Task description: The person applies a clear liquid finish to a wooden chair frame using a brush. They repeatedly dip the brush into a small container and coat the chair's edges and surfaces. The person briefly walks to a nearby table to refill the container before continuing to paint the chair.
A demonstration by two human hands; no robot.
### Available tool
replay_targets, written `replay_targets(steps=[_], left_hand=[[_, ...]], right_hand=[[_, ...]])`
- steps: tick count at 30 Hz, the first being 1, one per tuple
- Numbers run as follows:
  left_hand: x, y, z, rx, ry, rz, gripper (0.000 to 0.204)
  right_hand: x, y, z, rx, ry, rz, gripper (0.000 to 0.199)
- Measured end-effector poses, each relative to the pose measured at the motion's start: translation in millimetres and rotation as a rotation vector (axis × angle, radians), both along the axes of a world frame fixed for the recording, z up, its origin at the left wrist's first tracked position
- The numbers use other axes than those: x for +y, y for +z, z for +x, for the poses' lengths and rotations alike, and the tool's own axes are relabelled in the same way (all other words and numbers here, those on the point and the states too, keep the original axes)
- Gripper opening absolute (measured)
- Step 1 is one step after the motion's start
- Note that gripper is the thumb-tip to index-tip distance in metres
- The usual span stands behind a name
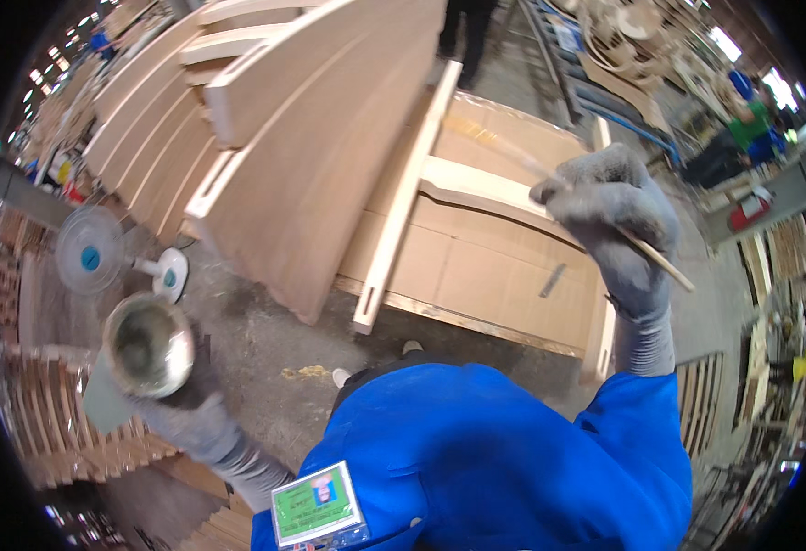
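My left hand (pixel 187 418), in a grey glove, holds a round bowl (pixel 149 347) with a pale, smeared rim; its contents are hard to make out. My right hand (pixel 614 207), also gloved in grey, is closed round a thin wooden stick (pixel 662 264). The stick's far end is smeared by motion, so I cannot tell whether it carries a brush head. Below and left of that hand lies a pale wooden frame, with a slotted side rail (pixel 409 202) and a curved crosspiece (pixel 486 191), over a cardboard-covered surface (pixel 476 275).
Large curved wooden panels (pixel 330 147) stand close on the left. A white fan (pixel 91 253) is beyond the bowl. Stacked wooden strips (pixel 63 413) lie at lower left. A person in dark trousers (pixel 465 28) stands behind the frame; another in green (pixel 747 129) is far right.
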State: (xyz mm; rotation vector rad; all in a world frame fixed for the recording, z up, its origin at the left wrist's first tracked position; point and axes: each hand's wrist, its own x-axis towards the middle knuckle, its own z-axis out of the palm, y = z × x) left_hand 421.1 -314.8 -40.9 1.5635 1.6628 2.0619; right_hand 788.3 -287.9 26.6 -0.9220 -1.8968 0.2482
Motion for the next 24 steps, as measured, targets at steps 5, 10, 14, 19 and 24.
replay_targets(steps=[5, 10, 14, 19, 24], left_hand=[[-10.9, 8.6, -47.2, 0.024, -0.033, -0.106, 0.05], [0.6, 7.4, -55.9, 0.222, 0.147, -0.099, 0.043], [5.0, 12.6, -57.4, 0.139, 0.014, -0.055, 0.045], [8.6, 17.7, -61.1, 0.099, 0.096, -0.095, 0.048], [7.2, 5.8, -73.2, 0.077, 0.082, -0.098, 0.047]], right_hand=[[-14.3, -130.9, 68.9, 0.103, -0.497, -0.203, 0.028], [-49.1, -288.5, 117.8, -0.547, -1.025, -0.648, 0.044], [-43.4, -324.5, 113.3, -0.63, -1.151, -0.737, 0.036], [-25.8, -318.6, 106.0, -0.565, -1.194, -0.857, 0.029], [-23.1, -333.8, 117.3, -0.607, -1.202, -0.829, 0.022]])
